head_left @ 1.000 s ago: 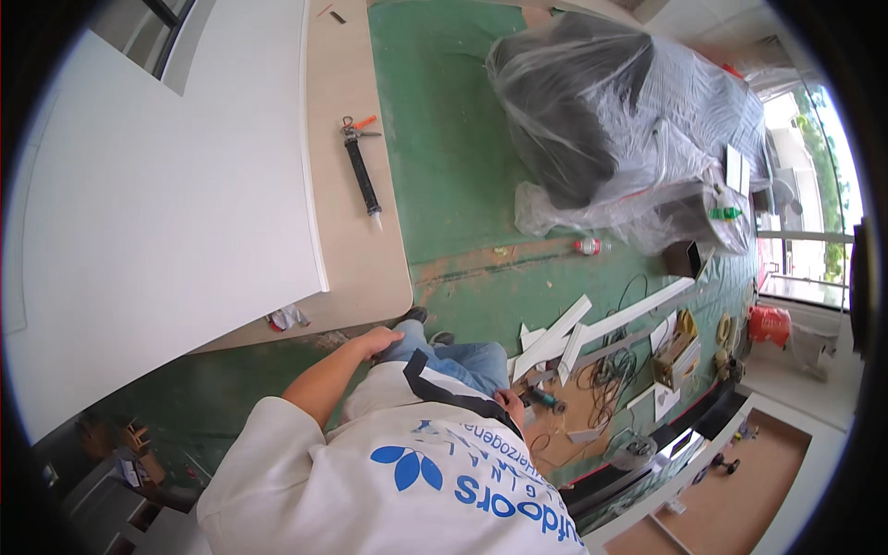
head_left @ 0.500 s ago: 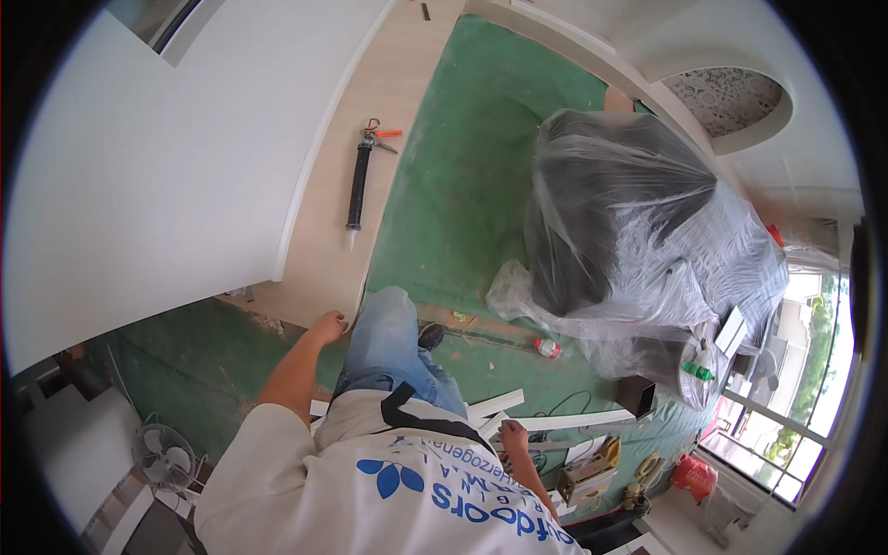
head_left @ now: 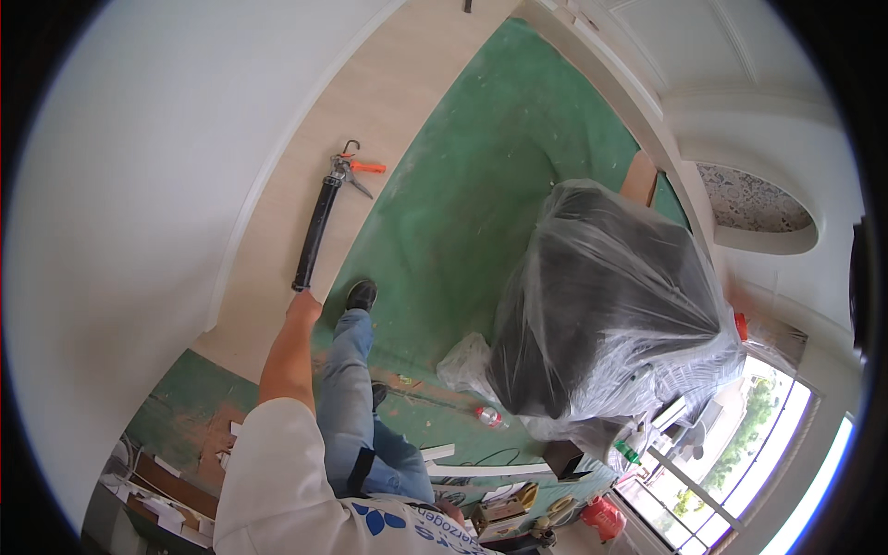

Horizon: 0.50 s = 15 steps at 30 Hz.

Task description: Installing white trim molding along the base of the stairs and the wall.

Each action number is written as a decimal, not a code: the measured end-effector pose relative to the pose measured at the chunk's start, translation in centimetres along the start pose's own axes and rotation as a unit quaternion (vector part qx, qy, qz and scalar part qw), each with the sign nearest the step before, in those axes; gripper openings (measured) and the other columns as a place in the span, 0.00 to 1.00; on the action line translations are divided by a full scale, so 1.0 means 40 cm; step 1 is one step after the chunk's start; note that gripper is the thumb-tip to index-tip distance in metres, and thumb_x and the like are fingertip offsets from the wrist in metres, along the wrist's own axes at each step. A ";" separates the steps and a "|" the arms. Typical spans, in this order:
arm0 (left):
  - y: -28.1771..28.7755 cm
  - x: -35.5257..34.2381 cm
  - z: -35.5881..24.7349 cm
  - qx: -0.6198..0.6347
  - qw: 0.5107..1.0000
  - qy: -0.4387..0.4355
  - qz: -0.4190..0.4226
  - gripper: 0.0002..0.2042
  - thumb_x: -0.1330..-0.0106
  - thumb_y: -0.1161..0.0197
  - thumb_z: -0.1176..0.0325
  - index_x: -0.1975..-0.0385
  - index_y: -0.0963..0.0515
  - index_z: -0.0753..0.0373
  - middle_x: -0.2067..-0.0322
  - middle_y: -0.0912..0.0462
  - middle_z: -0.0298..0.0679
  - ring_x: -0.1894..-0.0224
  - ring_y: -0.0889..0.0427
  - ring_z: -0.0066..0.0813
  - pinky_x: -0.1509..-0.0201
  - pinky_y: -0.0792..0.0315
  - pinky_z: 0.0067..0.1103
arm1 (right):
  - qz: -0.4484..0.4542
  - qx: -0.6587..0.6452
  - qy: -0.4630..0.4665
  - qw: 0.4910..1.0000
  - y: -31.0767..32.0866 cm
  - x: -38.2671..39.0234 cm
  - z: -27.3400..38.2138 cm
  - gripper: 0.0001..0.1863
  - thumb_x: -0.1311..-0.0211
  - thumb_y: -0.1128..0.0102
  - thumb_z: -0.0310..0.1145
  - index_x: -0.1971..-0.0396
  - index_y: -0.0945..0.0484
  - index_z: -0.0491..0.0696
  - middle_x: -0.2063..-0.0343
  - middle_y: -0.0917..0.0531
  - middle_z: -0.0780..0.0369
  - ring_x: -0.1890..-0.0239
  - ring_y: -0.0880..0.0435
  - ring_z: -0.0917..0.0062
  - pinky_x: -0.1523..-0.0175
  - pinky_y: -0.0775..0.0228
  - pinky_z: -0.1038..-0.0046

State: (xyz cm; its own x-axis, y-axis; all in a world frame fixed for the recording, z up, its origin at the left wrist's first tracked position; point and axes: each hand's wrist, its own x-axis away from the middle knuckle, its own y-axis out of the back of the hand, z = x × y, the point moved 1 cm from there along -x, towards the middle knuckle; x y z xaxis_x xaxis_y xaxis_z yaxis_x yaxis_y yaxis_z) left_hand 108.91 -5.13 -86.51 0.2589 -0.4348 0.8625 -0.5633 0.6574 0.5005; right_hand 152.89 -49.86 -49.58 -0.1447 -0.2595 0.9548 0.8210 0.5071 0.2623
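Note:
A caulking gun with a black barrel, metal trigger and orange handle lies on the pale wooden board along the white wall. My left hand is closed at the front end of its barrel and covers the nozzle. The fingers point away from me and show only in part. My right hand is low beside my shirt, mostly hidden by it. What its fingers do does not show. White trim strips lie on the floor near that hand.
Green sheeting covers the floor. A large dark object under clear plastic stands to the right. A plastic bottle, a dark box and a red bag are nearer the window. A cardboard box with offcuts sits at lower left.
My left hand has reached forward from the board's near end to the front of the caulking gun. I have stepped forward, one shoe now beside the board. My right hand is now mostly hidden.

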 end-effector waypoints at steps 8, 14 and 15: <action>0.076 -0.337 -0.290 0.028 0.992 0.085 -0.083 0.26 0.32 0.40 0.64 0.34 0.33 0.59 0.38 0.26 0.51 0.36 0.24 0.52 0.35 0.27 0.45 | 0.053 -0.090 -0.214 0.971 0.217 -0.115 0.098 0.20 0.34 0.36 0.44 0.50 0.17 0.45 0.63 0.11 0.59 0.61 0.12 0.73 0.53 0.21 0.67; 0.133 -0.473 -0.312 0.095 0.986 0.119 -0.060 0.27 0.37 0.33 0.63 0.37 0.30 0.59 0.39 0.25 0.47 0.36 0.24 0.49 0.34 0.29 0.44 | 0.052 -0.013 -0.024 0.998 0.346 -0.261 0.153 0.19 0.35 0.31 0.46 0.53 0.17 0.49 0.58 0.14 0.55 0.57 0.15 0.66 0.48 0.25 0.52; 0.136 -0.467 -0.313 0.101 0.986 0.125 -0.052 0.28 0.39 0.31 0.63 0.38 0.29 0.59 0.39 0.25 0.46 0.36 0.24 0.49 0.34 0.29 0.45 | 0.047 -0.007 0.012 0.999 0.345 -0.281 0.173 0.19 0.36 0.31 0.47 0.53 0.17 0.50 0.57 0.15 0.55 0.56 0.16 0.64 0.47 0.25 0.50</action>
State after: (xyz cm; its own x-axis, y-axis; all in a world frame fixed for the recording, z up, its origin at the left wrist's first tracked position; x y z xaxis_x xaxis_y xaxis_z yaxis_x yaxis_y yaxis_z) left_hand 110.84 14.26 -98.97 0.4944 -0.3104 0.8119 -0.6622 0.4706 0.5831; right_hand 162.04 -34.24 -55.72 -0.0541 -0.2302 0.9716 0.8377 0.5191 0.1696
